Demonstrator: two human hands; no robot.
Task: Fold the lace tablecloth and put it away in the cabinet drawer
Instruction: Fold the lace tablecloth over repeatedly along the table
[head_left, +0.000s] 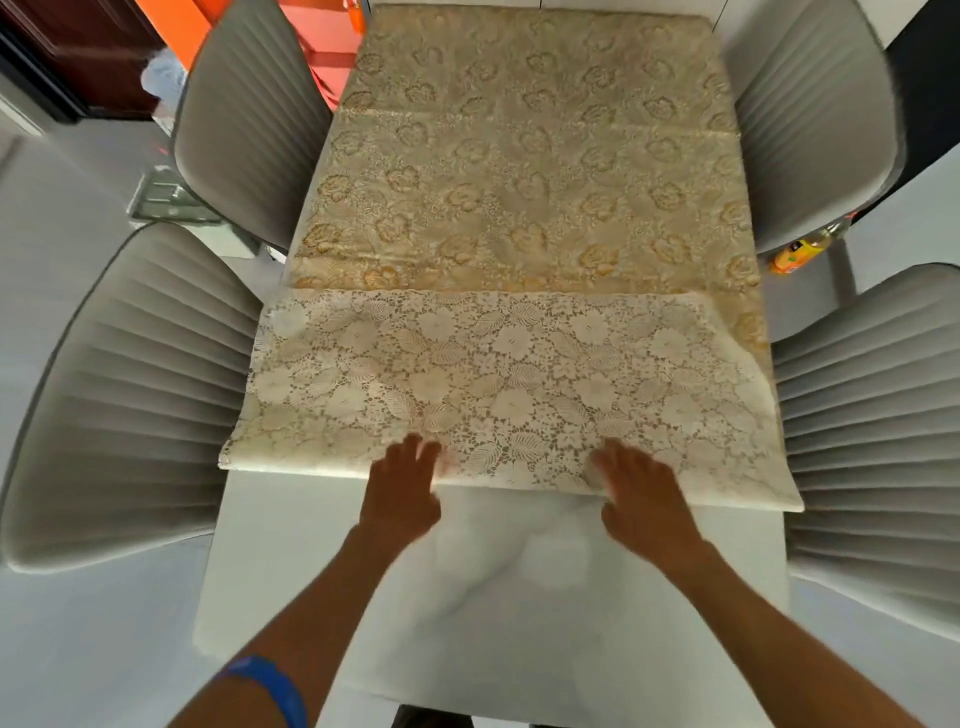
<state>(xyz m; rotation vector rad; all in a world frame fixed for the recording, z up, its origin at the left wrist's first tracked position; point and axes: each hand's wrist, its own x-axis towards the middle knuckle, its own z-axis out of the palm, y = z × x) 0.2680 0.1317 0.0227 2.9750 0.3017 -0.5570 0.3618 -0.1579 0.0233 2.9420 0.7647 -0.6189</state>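
A cream and gold floral lace tablecloth (519, 171) covers the far part of a white table (322, 545). Its near end is folded back, so a paler band of lace (509, 374) lies on top and the folded edge runs across the table. My left hand (402, 488) rests on that folded edge left of centre, fingers spread flat. My right hand (641, 493) lies flat on the same edge right of centre. Both hands look slightly blurred. The cabinet drawer is not in view.
Grey ribbed chairs stand on both sides: two on the left (119, 395) (254, 119) and two on the right (872, 415) (815, 119). An orange bottle (795, 254) lies on the floor at right. Orange furniture (322, 47) stands beyond the table.
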